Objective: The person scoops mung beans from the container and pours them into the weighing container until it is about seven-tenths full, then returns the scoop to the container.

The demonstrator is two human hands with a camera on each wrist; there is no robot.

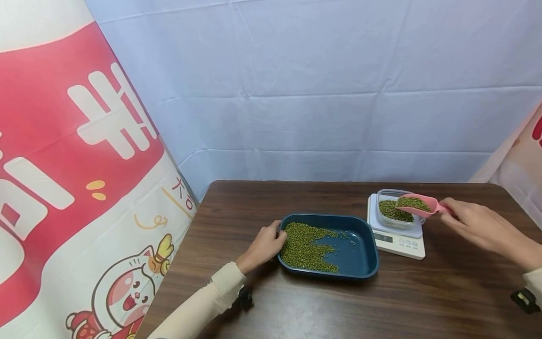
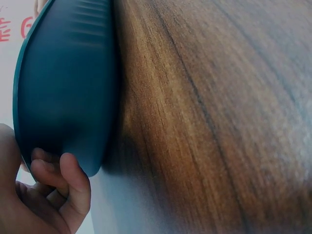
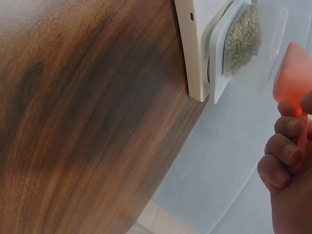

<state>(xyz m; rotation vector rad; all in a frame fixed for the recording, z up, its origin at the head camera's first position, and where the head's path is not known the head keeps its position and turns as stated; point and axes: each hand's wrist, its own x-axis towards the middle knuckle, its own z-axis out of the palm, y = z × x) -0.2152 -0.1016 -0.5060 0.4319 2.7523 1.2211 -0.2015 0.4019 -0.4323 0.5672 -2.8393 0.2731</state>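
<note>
A pink scoop (image 1: 423,207) heaped with green mung beans is gripped by its handle in my right hand (image 1: 470,221). The scoop is held over a clear plastic container (image 1: 402,225) that has green beans in its bottom. Under the container is a white kitchen scale (image 1: 406,247); its display is too small to read. My left hand (image 1: 266,245) pinches the left rim of a dark blue tray (image 1: 354,271), with its fingers curled against the outer wall in the left wrist view. Mung beans (image 1: 306,249) cover the tray's left part, and a few lie scattered toward its right.
The tray and scale stand close together on a dark wooden table (image 1: 250,200). Behind the table hangs a pale cloth (image 1: 296,122). A printed red and white curtain (image 1: 84,165) hangs along the left side.
</note>
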